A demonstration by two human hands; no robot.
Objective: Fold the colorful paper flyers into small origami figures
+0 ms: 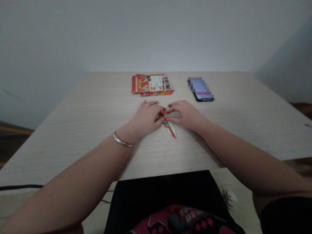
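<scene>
A small folded paper (169, 127), printed in red, white and blue with a pointed near end, lies between my hands just at the tabletop. My left hand (149, 117) pinches its far left side between thumb and fingers; a silver bangle is on that wrist. From the right, my right hand (186, 114) grips the far right part with thumb and index finger. The fingertips cover the far end of the paper.
A pile of red and orange printed leaflets (153, 85) rests beyond my left hand. Farther right lies a phone (201, 90) with its screen blurred. The pale wood-grain table (85, 107) meets a white wall (158, 35) behind.
</scene>
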